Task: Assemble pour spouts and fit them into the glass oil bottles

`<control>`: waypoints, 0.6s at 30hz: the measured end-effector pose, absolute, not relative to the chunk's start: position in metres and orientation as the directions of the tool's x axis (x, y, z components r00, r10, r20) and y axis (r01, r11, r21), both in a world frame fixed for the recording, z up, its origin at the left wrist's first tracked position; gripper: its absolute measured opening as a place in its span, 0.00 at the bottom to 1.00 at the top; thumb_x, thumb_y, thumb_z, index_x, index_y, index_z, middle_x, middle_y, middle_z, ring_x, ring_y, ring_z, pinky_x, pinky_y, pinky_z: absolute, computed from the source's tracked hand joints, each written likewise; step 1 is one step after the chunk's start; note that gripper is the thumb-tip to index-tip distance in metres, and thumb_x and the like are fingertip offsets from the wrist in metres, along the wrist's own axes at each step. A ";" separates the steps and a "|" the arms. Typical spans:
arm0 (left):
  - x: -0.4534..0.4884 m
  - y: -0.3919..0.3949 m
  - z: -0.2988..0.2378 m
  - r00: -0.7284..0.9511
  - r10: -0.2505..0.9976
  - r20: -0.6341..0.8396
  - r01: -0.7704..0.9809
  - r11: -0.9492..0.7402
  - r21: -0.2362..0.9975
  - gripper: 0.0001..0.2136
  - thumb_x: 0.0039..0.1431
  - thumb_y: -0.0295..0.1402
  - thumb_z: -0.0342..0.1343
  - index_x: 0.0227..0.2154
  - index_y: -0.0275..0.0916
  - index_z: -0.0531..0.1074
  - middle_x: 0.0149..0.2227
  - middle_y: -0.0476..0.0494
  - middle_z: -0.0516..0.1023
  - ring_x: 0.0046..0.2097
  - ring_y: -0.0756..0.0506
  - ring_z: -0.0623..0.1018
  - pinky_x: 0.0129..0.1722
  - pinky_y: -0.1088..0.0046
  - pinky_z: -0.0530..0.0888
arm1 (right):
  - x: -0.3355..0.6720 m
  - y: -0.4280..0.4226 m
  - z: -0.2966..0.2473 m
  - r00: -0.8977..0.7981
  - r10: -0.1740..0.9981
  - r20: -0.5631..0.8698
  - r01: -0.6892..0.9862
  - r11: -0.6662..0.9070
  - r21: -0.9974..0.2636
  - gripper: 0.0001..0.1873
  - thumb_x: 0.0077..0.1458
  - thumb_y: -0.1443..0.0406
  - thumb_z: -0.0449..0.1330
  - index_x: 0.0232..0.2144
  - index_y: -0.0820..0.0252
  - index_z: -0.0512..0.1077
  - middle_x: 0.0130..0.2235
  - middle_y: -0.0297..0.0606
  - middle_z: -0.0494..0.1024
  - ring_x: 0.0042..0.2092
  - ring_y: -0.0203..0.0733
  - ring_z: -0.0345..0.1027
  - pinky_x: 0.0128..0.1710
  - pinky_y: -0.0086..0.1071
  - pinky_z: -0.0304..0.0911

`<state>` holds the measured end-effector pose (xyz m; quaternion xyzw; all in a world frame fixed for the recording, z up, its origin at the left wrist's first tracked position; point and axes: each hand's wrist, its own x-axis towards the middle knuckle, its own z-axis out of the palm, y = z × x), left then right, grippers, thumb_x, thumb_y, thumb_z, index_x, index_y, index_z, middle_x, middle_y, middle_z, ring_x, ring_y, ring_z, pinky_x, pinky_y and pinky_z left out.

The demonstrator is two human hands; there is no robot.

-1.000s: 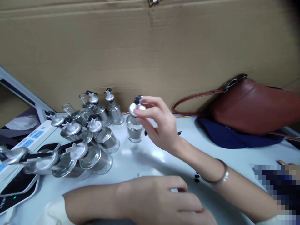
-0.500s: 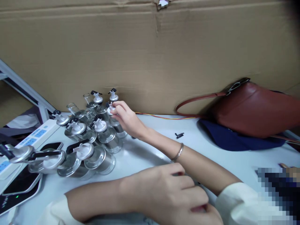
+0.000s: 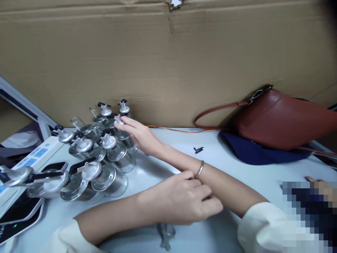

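Note:
Glass bottles with silver-white caps and black levers stand grouped on the left of the table, among them a front glass bottle. My right hand reaches to the back of the group. Its fingers are stretched out and touch a silver-white cap, partly covering it. My left hand is closed with its knuckles up, by the bracelet on my right wrist. Whatever it may hold is hidden beneath it. Below it lies a small greyish see-through piece, partly covered by the hand.
A small black lever lies mid-table. A brown handbag rests on a dark blue cap at right. At left are a white power strip and phone-like devices. Cardboard stands behind; another person's fingers show at right.
My right hand's fingers have straightened at the cap, where they were bent round it. My left hand has moved up and left towards my right wrist, uncovering the greyish piece. The view has shifted slightly.

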<state>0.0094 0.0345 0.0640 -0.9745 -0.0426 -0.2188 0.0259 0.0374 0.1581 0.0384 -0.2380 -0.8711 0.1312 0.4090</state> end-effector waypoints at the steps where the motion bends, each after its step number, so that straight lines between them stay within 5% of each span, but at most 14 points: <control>1: 0.009 0.034 0.063 0.904 0.074 0.421 0.093 -0.995 -0.025 0.07 0.57 0.20 0.47 0.31 0.36 0.68 0.24 0.50 0.70 0.26 0.49 0.70 0.31 0.72 0.63 | 0.040 0.157 0.040 -0.579 0.528 0.621 0.314 0.847 -0.428 0.32 0.55 0.81 0.41 0.57 0.52 0.63 0.64 0.35 0.59 0.65 0.37 0.52 0.61 0.39 0.58; 4: 0.008 0.036 0.065 0.908 0.101 0.406 0.105 -0.994 0.011 0.07 0.57 0.20 0.47 0.31 0.36 0.69 0.25 0.49 0.72 0.27 0.49 0.71 0.30 0.72 0.64 | 0.046 0.153 0.044 -0.623 0.530 0.575 0.313 0.843 -0.438 0.33 0.56 0.82 0.41 0.57 0.51 0.63 0.66 0.36 0.56 0.63 0.39 0.55 0.57 0.38 0.62; 8: 0.004 0.044 0.074 0.923 0.182 0.340 0.175 -0.983 0.054 0.07 0.61 0.23 0.47 0.35 0.33 0.70 0.29 0.47 0.75 0.30 0.48 0.73 0.30 0.72 0.66 | 0.053 0.153 0.046 -0.551 0.567 0.612 0.374 0.824 -0.426 0.21 0.60 0.77 0.45 0.48 0.58 0.70 0.61 0.43 0.64 0.58 0.40 0.64 0.54 0.35 0.64; 14: 0.008 0.053 0.077 0.901 0.143 0.409 0.212 -0.969 -0.127 0.15 0.64 0.27 0.48 0.52 0.36 0.65 0.45 0.40 0.75 0.46 0.44 0.74 0.44 0.65 0.68 | 0.057 0.142 0.053 -0.540 0.566 0.623 0.481 0.815 -0.323 0.15 0.61 0.75 0.46 0.42 0.62 0.70 0.56 0.47 0.67 0.48 0.40 0.69 0.47 0.36 0.65; 18: 0.014 0.052 0.067 0.913 0.106 0.394 0.185 -0.968 -0.170 0.14 0.64 0.23 0.44 0.50 0.38 0.67 0.48 0.41 0.75 0.51 0.43 0.72 0.52 0.60 0.65 | 0.071 0.118 0.053 -0.593 0.574 0.565 0.535 0.805 -0.257 0.14 0.60 0.75 0.47 0.40 0.63 0.71 0.57 0.50 0.67 0.51 0.44 0.66 0.49 0.42 0.62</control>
